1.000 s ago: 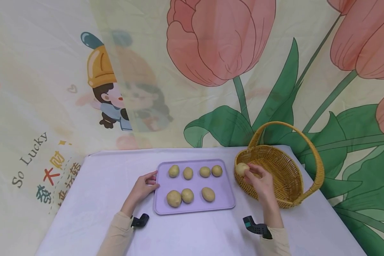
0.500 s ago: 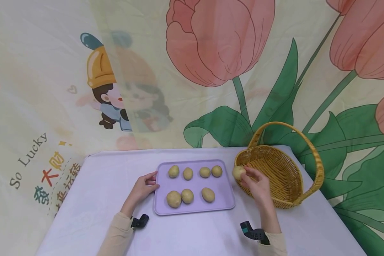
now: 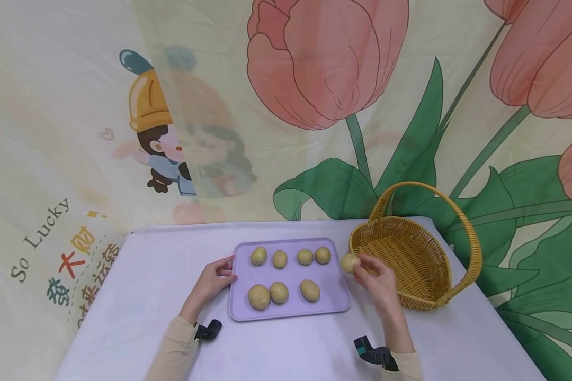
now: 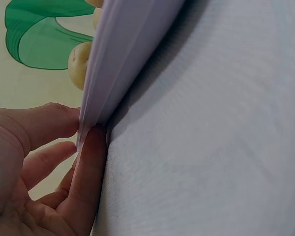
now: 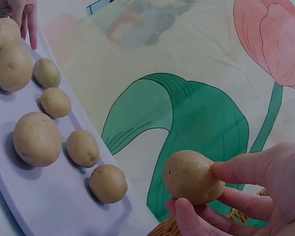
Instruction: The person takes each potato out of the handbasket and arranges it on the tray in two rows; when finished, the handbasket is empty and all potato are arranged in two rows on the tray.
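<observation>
My right hand [image 3: 377, 279] pinches a potato [image 3: 349, 263] between thumb and fingers, above the gap between the tray's right edge and the basket. In the right wrist view that potato [image 5: 189, 178] is held clear of the tray. At the left, my left hand [image 3: 214, 278] grips the left edge of the lilac tray [image 3: 293, 275]. The left wrist view shows thumb and fingers [image 4: 91, 172] on either side of the tray's rim [image 4: 101, 83]. Several potatoes lie on the tray in two rows, one of them a larger potato [image 3: 259, 296] at front left.
A wicker basket [image 3: 421, 302] with a tall arched handle [image 3: 474, 248] stands right of the tray, with no potatoes visible inside. A white cloth [image 3: 276, 349] covers the table. Behind hangs a printed backdrop [image 3: 209, 63] with tulips.
My right hand has carried the potato leftward and slightly toward me, from over the basket's left rim to beside the tray's right edge. My left hand stays on the tray.
</observation>
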Motion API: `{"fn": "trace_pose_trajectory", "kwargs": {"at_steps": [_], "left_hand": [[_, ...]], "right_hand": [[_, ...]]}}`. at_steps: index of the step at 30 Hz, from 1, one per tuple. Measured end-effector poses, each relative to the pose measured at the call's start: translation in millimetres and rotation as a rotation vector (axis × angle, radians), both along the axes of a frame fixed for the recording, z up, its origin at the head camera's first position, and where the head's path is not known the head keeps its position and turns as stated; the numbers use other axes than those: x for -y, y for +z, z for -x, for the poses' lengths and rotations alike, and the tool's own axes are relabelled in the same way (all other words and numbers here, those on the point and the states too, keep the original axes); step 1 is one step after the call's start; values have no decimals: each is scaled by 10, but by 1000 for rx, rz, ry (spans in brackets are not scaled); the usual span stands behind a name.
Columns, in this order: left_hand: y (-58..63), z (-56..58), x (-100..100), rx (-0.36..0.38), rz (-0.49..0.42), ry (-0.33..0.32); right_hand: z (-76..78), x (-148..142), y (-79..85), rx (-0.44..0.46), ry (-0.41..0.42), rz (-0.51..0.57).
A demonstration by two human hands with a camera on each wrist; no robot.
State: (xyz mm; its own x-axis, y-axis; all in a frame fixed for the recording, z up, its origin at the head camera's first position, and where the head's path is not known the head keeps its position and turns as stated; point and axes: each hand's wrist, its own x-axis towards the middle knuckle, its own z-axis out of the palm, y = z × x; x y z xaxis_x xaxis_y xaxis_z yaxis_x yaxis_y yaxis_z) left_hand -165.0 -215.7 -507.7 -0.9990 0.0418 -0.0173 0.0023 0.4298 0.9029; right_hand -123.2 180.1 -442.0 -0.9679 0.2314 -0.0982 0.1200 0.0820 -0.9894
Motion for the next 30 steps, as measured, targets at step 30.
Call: {"fn": "trace_pose_trajectory", "kwargs": {"at_steps": [30], "left_hand": [[-29,16,7,11,-12,-6]], "right_hand": [[-145,227,-251,2,35,16]]}}
